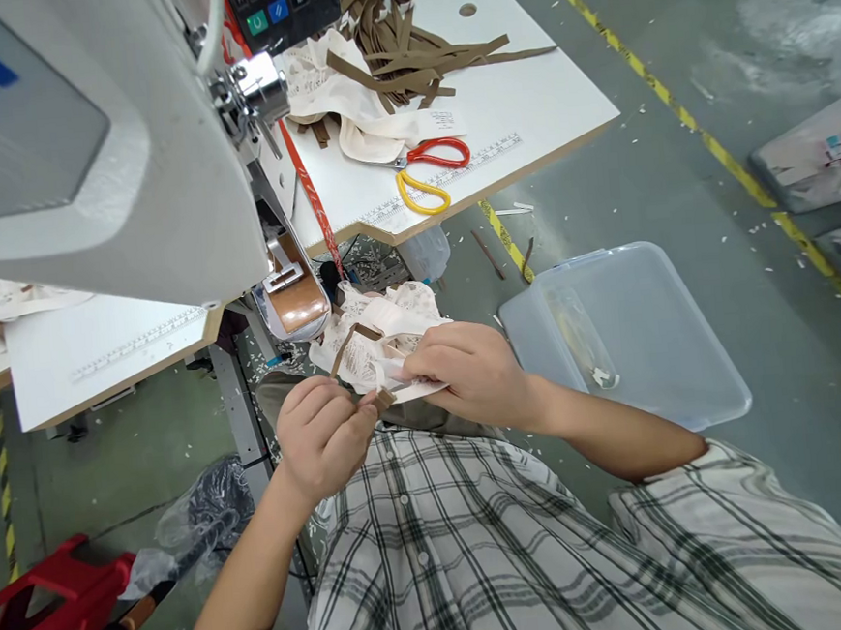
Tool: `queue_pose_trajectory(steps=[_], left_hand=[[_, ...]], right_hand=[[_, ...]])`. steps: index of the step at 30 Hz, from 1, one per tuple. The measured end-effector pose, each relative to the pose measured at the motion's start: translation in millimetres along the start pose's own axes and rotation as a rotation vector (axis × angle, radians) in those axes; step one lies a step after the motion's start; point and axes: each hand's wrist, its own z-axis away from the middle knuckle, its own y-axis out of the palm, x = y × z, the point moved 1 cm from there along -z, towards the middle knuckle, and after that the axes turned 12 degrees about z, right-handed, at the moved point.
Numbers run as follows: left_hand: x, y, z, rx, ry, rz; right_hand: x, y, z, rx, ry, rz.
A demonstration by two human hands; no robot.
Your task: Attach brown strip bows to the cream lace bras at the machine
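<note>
Over my lap, a pale lace garment hangs just below the end of the sewing machine's arm. My left hand is closed on a narrow brown strip, whose folded end pokes out by the thumb. Part of that strip loops up across the lace. My right hand pinches the edge of the garment, fingers pressed together from the right side. Both hands are close together, with a pale band stretched between them. The fingertips of the right hand are partly hidden by fabric.
Red-and-yellow-handled scissors lie on the white table, beside pale fabric and a heap of brown strips. The sewing machine head fills the upper left. A translucent plastic lid is at right, above the littered floor.
</note>
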Motion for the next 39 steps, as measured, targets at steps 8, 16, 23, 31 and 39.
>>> queue_pose_trajectory(steps=[8,16,23,31,39], left_hand=[[-20,14,5,-0.043,-1.086,0.886],[-11,17,6,-0.264,-1.340,1.450],[-14,17,10,-0.415,-1.353,1.365],[-18,11,11,-0.393,-1.118,1.039],[-20,8,6,-0.309,-1.074,0.811]], right_hand=[[2,6,-3,-0.100,0.030,0.005],[1,16,-3,-0.116,0.052,-0.013],[3,14,-3,-0.025,0.089,-0.138],[15,15,-8,-0.168,0.070,-0.107],[18,11,-17,-0.048,0.100,-0.010]])
